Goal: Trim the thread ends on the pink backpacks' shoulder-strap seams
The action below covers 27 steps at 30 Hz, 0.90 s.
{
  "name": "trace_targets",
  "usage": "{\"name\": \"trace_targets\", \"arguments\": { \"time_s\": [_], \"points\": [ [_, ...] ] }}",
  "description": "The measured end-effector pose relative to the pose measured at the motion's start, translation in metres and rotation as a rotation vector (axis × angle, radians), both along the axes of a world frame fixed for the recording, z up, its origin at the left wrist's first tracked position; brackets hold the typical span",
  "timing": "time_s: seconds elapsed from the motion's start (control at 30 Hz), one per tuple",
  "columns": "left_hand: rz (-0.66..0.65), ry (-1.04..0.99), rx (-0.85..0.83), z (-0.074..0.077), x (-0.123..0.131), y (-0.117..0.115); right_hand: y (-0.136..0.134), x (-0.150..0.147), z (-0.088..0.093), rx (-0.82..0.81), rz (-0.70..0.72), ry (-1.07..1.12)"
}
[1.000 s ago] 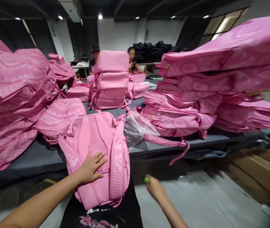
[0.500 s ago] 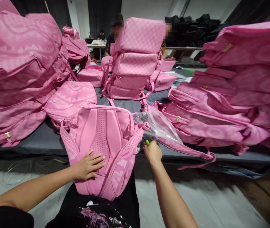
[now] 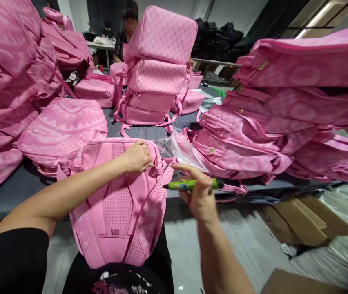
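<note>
A pink backpack [image 3: 121,204] lies back-side up, hanging over the edge of the dark table [image 3: 14,192] against my body. My left hand [image 3: 137,157] grips the top edge of this backpack near its handle, fingers curled closed. My right hand [image 3: 200,196] holds a green marker pen [image 3: 189,185] level, its tip pointing left toward the backpack's right shoulder strap. A crumpled clear plastic bag [image 3: 180,149] lies just beyond the backpack's top.
Tall piles of pink backpacks stand left [image 3: 8,69] and right [image 3: 299,106], with a stack of checkered pink ones [image 3: 158,69] in the middle. Another person [image 3: 128,28] sits behind it. Flattened cardboard [image 3: 302,214] lies on the floor at right.
My left hand moved from the backpack's back panel up to its top edge and closed on it. My right hand pulled back from the plastic bag, with the green marker in full view.
</note>
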<state>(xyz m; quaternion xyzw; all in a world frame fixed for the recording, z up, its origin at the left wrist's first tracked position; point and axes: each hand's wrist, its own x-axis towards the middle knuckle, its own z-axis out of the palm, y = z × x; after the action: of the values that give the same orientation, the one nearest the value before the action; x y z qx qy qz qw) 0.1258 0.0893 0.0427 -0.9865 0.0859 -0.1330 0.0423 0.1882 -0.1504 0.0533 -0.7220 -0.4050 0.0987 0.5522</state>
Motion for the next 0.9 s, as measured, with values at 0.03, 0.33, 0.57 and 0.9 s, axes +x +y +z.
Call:
{"name": "trace_targets", "arguments": {
  "time_s": [0.03,0.33,0.57,0.9],
  "points": [
    [-0.020,0.027,0.002,0.002,0.003,0.001,0.012,-0.014,-0.010,0.163,0.075,-0.020],
    [-0.079,0.160,-0.012,-0.003,-0.009,0.001,0.054,-0.038,-0.151,0.277,-0.244,-0.759],
    [-0.112,0.160,0.080,-0.003,0.004,0.015,0.044,-0.036,-0.173,0.266,-0.282,-0.657],
    [-0.121,0.084,0.198,0.000,-0.006,0.006,0.032,-0.032,-0.152,0.323,-0.262,-0.135]
  ]
}}
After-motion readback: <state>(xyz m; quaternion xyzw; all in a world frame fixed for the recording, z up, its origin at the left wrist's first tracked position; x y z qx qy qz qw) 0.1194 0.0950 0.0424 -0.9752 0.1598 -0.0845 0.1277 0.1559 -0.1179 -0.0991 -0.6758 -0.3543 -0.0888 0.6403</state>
